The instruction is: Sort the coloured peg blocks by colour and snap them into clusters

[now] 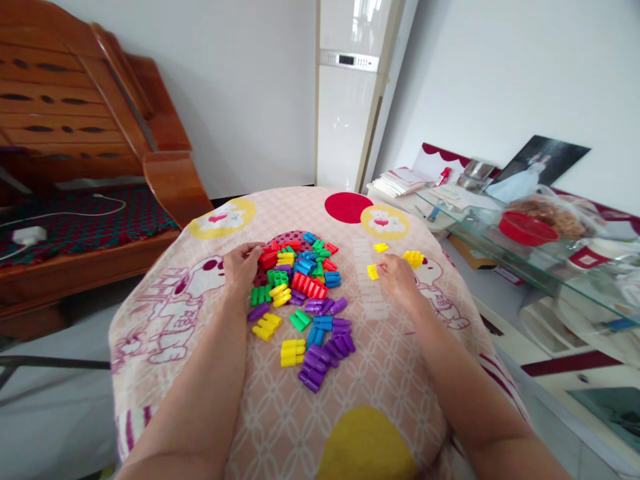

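Note:
A loose heap of red, green, blue, yellow and purple plastic tube-shaped building blocks [309,287] lies in the middle of the round table. At its left edge is my left hand [242,268], fingers curled together beside some red blocks [269,257]; whether one is pinched in them is hidden. To the right of the heap, my right hand [399,277] pinches a yellow block [373,272] low over the cloth. Another small yellow block [381,247] lies just beyond it. A yellow joined cluster [413,259] sits by the right hand's far side.
A patterned pink tablecloth [280,427] covers the table. On the left stands a wooden bench [175,180]. A white floor-standing cabinet unit [345,120] is behind. At right, a glass-topped stand [550,267] carries papers, a red bowl [529,229] and a photo [543,160].

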A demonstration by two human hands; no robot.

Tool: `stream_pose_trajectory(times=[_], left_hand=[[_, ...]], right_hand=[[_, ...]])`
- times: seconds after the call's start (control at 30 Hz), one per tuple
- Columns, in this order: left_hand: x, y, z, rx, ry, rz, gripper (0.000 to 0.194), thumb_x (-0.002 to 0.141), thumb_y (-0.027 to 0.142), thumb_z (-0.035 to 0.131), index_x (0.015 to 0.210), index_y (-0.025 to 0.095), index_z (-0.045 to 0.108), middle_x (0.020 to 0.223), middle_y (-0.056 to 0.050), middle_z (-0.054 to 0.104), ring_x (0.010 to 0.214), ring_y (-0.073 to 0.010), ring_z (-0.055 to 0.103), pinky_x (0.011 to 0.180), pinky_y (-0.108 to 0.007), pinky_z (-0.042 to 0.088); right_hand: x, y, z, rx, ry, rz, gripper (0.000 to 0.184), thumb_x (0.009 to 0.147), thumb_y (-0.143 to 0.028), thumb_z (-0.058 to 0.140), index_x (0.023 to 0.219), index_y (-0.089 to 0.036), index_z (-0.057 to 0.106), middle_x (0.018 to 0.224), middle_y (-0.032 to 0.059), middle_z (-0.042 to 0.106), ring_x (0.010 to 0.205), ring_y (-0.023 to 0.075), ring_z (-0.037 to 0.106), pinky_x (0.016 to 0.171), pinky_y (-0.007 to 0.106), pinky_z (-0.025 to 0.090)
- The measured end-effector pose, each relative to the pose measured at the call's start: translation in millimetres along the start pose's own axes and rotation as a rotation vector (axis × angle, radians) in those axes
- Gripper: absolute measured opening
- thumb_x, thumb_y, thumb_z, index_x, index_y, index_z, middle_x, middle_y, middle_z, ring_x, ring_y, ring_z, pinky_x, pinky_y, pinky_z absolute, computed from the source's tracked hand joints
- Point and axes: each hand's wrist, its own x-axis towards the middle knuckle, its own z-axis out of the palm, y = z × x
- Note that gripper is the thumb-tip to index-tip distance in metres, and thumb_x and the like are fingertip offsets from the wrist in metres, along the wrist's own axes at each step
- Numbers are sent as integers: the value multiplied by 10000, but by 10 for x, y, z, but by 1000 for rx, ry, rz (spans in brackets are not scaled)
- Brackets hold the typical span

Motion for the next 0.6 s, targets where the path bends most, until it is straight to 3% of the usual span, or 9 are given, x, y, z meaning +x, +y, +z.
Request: stream_pose_trajectory(times=[0.1, 0.23, 0.37, 0.47, 0.6], left_hand=[[-11, 14, -7, 6, -11, 24, 411, 748, 404, 579, 1020, 171, 781, 853, -52, 756, 778, -197, 671, 696, -263, 512], [-4, -3, -4, 0, -16, 26, 423, 745, 416, 577, 1022, 169, 781, 835, -52, 749, 759, -195, 662, 680, -263, 506], [7, -17, -1, 10, -19, 38, 429, 745, 423, 577, 1019, 164, 781, 815, -55, 742, 743, -194, 652, 660, -261, 497], [8, -14, -3, 27, -13, 47, 415, 751, 415, 575, 1011, 166, 783, 789, -53, 736, 739, -195, 648, 652, -261, 493], [8, -6, -5, 15, -15, 35, 388, 750, 391, 585, 997, 164, 779, 775, -47, 735, 732, -194, 643, 662, -264, 501]], right_hand=[[43, 100, -36, -13, -25, 126, 306, 958, -266, 471, 956, -147, 753, 989, 127, 752, 950, 221, 675, 757, 277, 421], [45, 123, -9, 33, -126, 151, 342, 912, -406, 549, 839, -159, 775, 936, 129, 762, 905, 230, 689, 708, 277, 421], [39, 52, 68, 128, -46, 151, 219, 831, -339, 643, 846, -156, 761, 903, 112, 766, 875, 220, 696, 703, 266, 440], [47, 37, 114, 303, 40, 148, 137, 785, -273, 670, 818, -154, 730, 794, 72, 754, 790, 196, 697, 671, 249, 469], [51, 71, 127, 713, -62, 220, 59, 769, -173, 619, 749, -167, 674, 560, -7, 661, 542, 155, 650, 511, 216, 485]])
